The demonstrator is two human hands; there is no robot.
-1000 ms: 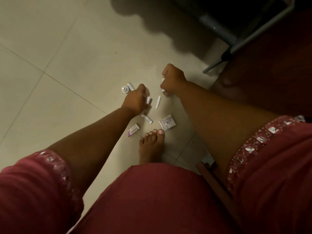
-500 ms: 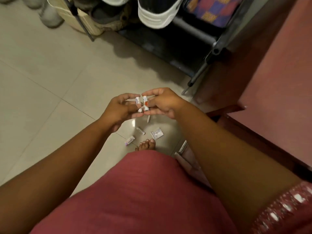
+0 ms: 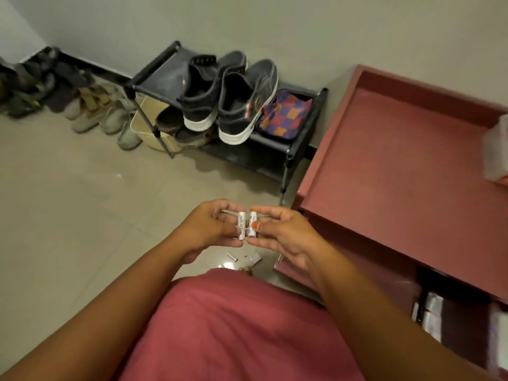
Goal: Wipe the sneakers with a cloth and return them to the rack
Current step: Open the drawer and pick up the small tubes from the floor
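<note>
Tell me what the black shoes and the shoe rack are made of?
The black sneakers look like woven fabric or canvas, matte and textured, with smooth white soles, probably rubber. The shoe rack seems to have thin black metal or plastic poles with dark matte shelves, maybe cloth; it is hard to be sure.

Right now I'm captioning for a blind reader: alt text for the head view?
Two hands, left hand and right hand, each hold a small white tube over a tiled floor. Beyond, black sneakers sit on a black rack.
</note>
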